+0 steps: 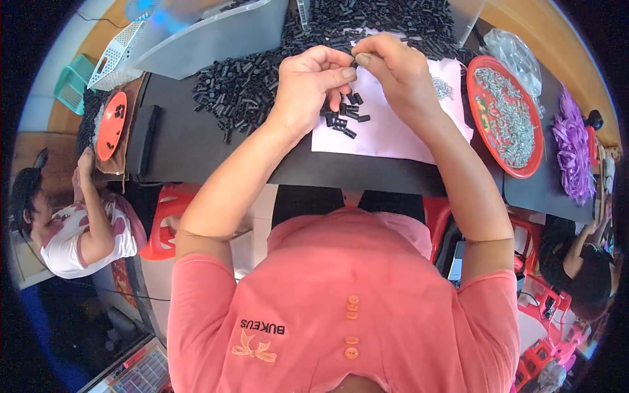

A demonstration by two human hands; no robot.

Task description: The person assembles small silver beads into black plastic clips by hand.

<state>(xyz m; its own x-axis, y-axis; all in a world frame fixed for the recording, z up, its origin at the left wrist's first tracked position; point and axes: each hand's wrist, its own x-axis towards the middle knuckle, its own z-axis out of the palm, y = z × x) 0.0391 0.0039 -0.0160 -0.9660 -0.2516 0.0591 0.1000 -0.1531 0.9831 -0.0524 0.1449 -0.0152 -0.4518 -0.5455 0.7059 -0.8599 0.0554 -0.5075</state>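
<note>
Above a pale pink sheet (393,145), my two hands meet fingertip to fingertip. My left hand (314,82) is closed in a pinch on a small black cylindrical piece, mostly hidden by the fingers. Thumb and forefinger of my right hand (396,73) are pressed together at the same spot; whatever they grip is too small to make out. Several loose black cylinders (350,110) lie on the sheet just below my left fingers. Beside my right wrist, a few small shiny metal parts (443,88) rest on the sheet.
A heap of black cylinders (239,92) spreads left and behind the sheet, near a translucent bin (216,40). At right stand a red plate (481,124) of metal parts, a clear plastic bag (514,56) and purple ribbon (573,147). Other people (92,229) sit at both sides.
</note>
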